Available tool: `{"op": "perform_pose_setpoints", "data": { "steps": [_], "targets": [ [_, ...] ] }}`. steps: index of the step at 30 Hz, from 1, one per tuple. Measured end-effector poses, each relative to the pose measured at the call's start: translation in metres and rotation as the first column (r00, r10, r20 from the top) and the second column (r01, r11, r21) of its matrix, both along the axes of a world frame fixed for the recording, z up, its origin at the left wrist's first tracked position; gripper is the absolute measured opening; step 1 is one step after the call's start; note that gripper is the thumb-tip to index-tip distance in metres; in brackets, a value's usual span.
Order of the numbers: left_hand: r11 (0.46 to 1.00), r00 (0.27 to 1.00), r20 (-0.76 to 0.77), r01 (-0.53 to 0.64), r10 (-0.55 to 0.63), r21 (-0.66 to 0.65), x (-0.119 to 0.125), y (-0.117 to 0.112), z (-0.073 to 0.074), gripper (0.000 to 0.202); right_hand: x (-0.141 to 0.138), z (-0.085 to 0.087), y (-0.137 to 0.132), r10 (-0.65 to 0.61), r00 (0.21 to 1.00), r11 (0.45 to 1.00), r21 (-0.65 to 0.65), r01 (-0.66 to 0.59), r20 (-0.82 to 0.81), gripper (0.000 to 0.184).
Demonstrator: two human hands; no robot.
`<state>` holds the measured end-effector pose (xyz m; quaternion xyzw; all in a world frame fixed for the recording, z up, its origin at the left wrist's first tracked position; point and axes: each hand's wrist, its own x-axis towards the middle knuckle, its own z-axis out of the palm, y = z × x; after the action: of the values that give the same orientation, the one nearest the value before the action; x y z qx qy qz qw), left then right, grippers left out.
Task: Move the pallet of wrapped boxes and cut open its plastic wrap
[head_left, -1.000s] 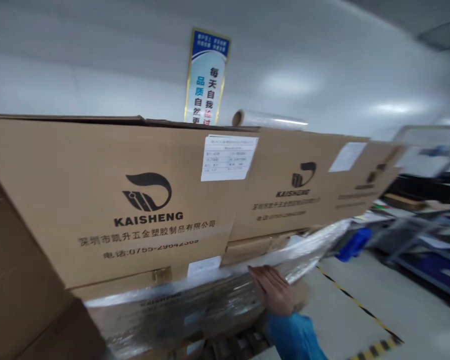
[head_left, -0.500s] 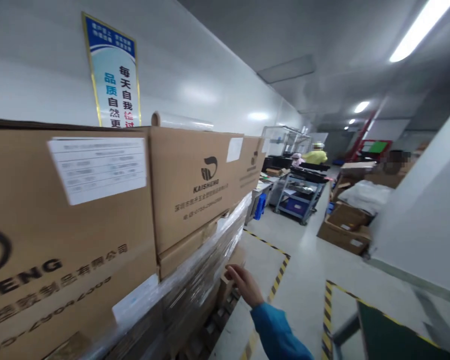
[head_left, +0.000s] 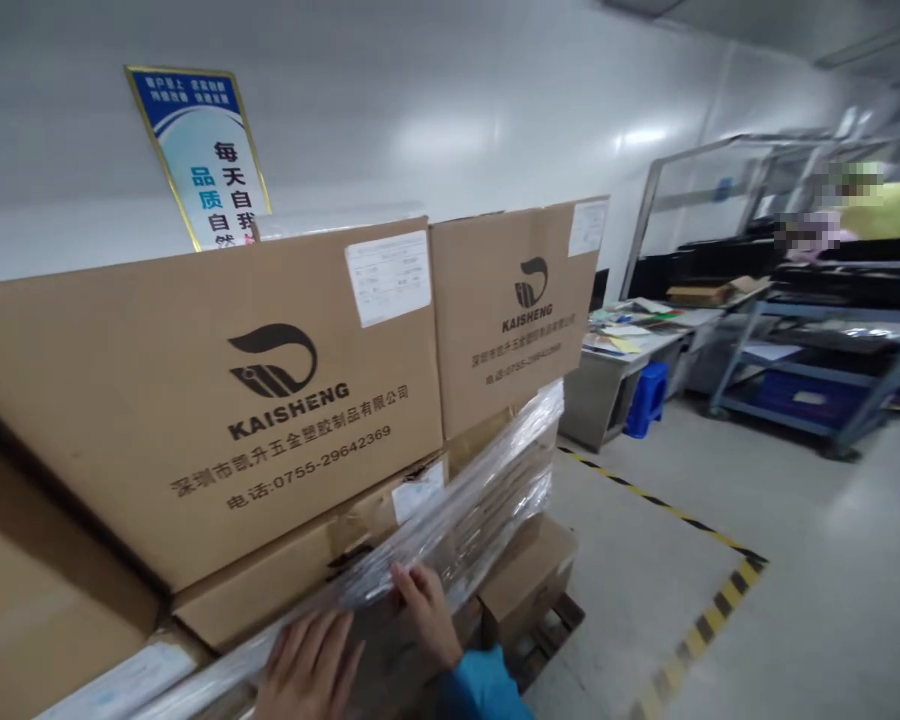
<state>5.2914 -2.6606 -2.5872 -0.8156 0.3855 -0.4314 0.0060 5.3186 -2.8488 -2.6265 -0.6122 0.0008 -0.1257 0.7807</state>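
Large brown KAISHENG cartons (head_left: pixel 217 400) are stacked in front of me, a second one (head_left: pixel 517 310) to their right. Clear stretch film (head_left: pixel 487 490) wraps the lower cartons of the stack. My left hand (head_left: pixel 307 665) lies flat on the film at the bottom edge, fingers spread. My right hand (head_left: pixel 424 610), in a blue sleeve, rests just right of it, with bent fingers closed on the film's bunched upper edge. A roll of film (head_left: pixel 322 222) lies on top of the cartons.
A smaller carton (head_left: pixel 525 575) sits on the wooden pallet (head_left: pixel 547 630) at the stack's right corner. Yellow-black tape (head_left: pixel 690 520) marks the floor. Beyond are a blue stool (head_left: pixel 645 398), a blue trolley (head_left: pixel 817 350) and a person in yellow (head_left: pixel 881 205). A sign (head_left: pixel 202 160) hangs on the wall.
My view swung back left toward the stack. My right hand moved from the air onto the film's edge, and my left hand came into view on the film.
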Motion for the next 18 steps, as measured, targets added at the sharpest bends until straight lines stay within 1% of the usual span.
{"op": "perform_pose_setpoints", "data": {
  "steps": [1, 3, 5, 6, 8, 10, 12, 15, 18],
  "targets": [
    [0.999, 1.0, 0.016, -0.019, 0.018, 0.032, 0.005, -0.014, 0.003, 0.024, -0.009, -0.003, -0.001, 0.009, 1.0, 1.0, -0.001, -0.009, 0.002, 0.073],
    [0.991, 0.997, -0.022, -0.066, 0.069, 0.118, 0.009, -0.038, 0.008, 0.024, -0.024, -0.006, -0.003, 0.017, 1.0, 1.0, -0.02, -0.016, 0.026, 0.072],
    [0.977, 0.989, -0.08, -0.105, 0.121, 0.187, 0.005, -0.052, 0.012, 0.023, -0.035, -0.004, -0.005, 0.022, 0.996, 0.998, -0.068, -0.017, 0.086, 0.069],
    [0.969, 0.988, -0.081, -0.115, 0.135, 0.218, 0.002, -0.055, 0.013, 0.024, -0.039, -0.001, -0.007, 0.032, 0.993, 0.996, -0.089, -0.022, 0.115, 0.069],
    [0.953, 0.989, -0.036, -0.127, 0.142, 0.276, -0.005, -0.053, 0.017, 0.03, -0.045, 0.007, -0.009, 0.052, 0.986, 0.993, -0.111, -0.034, 0.16, 0.068],
    [0.945, 0.993, 0.014, -0.117, 0.118, 0.306, -0.011, -0.044, 0.023, 0.037, -0.05, 0.017, -0.011, 0.049, 0.982, 0.993, -0.114, -0.028, 0.18, 0.067],
    [0.944, 0.996, 0.024, -0.093, 0.09, 0.317, -0.013, -0.034, 0.03, 0.036, -0.056, 0.027, -0.012, 0.031, 0.981, 0.994, -0.11, -0.01, 0.191, 0.066],
    [0.959, 0.999, 0.027, -0.025, 0.019, 0.281, -0.013, -0.026, 0.042, 0.031, -0.063, 0.038, -0.013, 0.022, 0.982, 0.996, -0.093, -0.004, 0.188, 0.064],
    [0.976, 0.995, 0.058, 0.062, -0.075, 0.208, -0.016, -0.031, 0.061, 0.037, -0.066, 0.04, -0.011, 0.034, 0.987, 0.999, -0.036, -0.029, 0.158, 0.066]
  ]
}}
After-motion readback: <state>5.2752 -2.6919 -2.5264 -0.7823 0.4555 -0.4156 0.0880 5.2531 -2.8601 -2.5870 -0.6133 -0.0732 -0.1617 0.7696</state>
